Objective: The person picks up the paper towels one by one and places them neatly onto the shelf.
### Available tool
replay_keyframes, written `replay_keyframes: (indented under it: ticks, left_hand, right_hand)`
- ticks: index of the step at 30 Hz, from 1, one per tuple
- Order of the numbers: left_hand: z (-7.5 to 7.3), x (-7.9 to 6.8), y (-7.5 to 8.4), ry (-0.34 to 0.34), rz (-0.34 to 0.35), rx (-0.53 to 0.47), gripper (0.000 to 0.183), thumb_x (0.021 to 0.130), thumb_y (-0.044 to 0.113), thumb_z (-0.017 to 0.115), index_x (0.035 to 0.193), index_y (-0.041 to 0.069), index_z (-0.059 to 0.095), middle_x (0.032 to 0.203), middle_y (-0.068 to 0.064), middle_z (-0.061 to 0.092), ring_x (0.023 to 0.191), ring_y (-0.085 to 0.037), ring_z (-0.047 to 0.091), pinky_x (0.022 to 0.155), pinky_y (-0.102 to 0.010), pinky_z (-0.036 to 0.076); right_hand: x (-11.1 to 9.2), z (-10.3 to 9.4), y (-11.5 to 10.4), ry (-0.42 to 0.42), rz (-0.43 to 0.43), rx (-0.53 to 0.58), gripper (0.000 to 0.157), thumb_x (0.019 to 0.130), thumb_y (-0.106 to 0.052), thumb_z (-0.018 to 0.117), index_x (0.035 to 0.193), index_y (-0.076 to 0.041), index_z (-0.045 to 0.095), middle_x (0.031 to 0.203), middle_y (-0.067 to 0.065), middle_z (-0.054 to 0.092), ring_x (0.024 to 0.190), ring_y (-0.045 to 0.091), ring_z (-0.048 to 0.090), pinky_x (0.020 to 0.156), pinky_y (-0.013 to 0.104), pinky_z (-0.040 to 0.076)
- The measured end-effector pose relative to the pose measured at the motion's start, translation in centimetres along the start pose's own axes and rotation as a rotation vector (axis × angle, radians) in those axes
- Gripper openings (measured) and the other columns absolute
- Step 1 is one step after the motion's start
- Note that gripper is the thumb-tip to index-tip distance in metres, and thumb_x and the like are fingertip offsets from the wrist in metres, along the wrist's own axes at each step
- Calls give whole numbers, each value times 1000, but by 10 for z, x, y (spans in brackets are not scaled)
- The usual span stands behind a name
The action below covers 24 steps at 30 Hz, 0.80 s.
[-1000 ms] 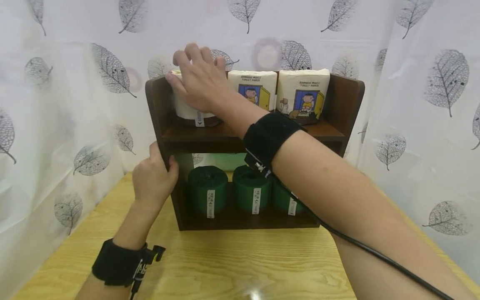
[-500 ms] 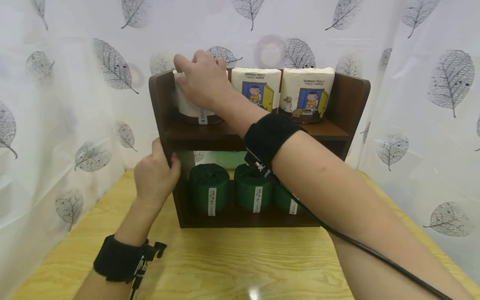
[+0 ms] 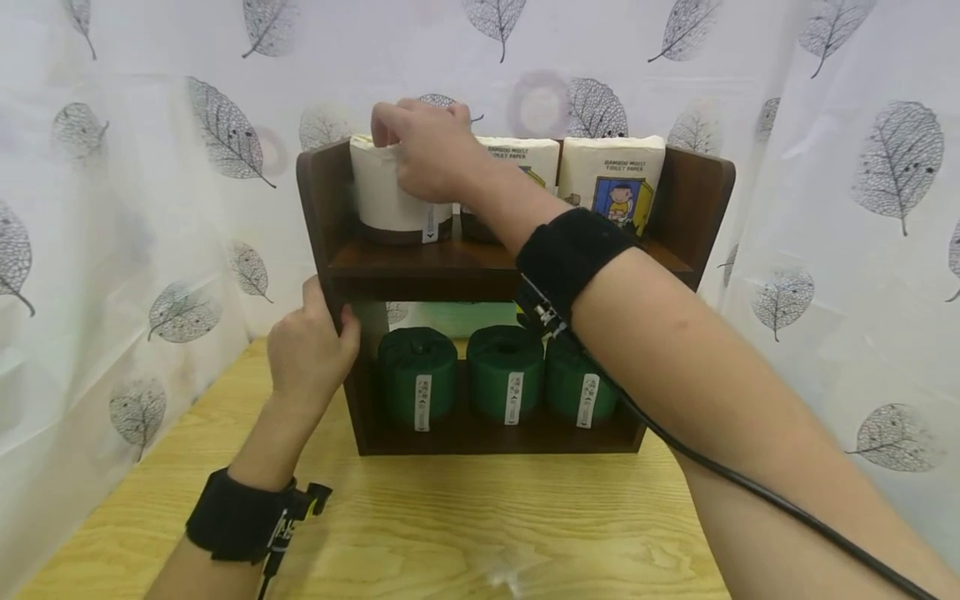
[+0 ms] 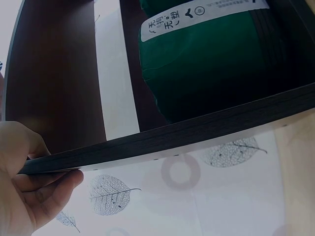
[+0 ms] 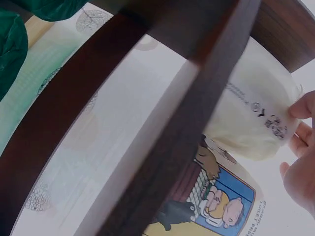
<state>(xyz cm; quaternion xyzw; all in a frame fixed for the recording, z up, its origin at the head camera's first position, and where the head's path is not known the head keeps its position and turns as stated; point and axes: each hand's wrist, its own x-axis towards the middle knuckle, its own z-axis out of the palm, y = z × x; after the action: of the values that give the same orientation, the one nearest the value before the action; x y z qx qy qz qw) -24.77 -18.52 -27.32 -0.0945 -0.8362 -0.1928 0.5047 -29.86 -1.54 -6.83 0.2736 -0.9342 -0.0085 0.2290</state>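
Note:
My left hand [image 3: 307, 358] grips the left side panel of a dark brown two-tier wooden shelf [image 3: 495, 444]. In the left wrist view its thumb and fingers [image 4: 49, 196] lie on either side of the panel's edge. Up on the top tier, my right hand [image 3: 438, 154] holds the leftmost cream toilet roll [image 3: 382, 187] by its top, index finger curled over the rim. This roll stands upright, with a brown band below and a white label [image 3: 430, 223] facing front right. The right wrist view shows fingertips against the roll [image 5: 246, 103] beside its label.
Two more cream toilet rolls stand to the right, one partly behind my right forearm, the other [image 3: 611, 167] at the far right. Several green-wrapped rolls [image 3: 417, 387] line the lower tier. The shelf stands on a light wooden table [image 3: 450, 525] before a leaf-patterned curtain [image 3: 187, 42].
My right hand has swung right across the roll's top, and the roll has turned, its label shifting right. The left hand keeps its grip on the shelf.

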Motion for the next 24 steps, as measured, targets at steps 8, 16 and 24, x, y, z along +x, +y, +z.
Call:
replay_keyframes:
  ticks: [8,16,24]
  left_hand:
    - [2,-1,1,4,8,-5,34,80,17,55,104,-7,49,55,-23,52,44,-37,50,38,-51,38]
    - [2,-1,1,8,11,-5,33,79,16,55,103,-7,49,53,-22,51,43,-37,50,38,-51,37]
    - [0,-1,-1,15,11,-1,34,79,16,55,103,-7,48,53,-23,51,44,-38,50,38,-52,37]
  right_hand:
    - [-2,-8,16,-29,-30,90,49,74,5,48,116,-21,49,118,-8,53,109,9,44,98,38,20]
    - [-9,-8,31,74,-113,-22,44,68,10,45,104,-15,52,111,-5,58,102,15,48,95,39,27]
    - [-16,-9,21,213,-156,-239,28,79,-9,43,104,-16,53,99,-1,58,96,20,47,91,41,27]
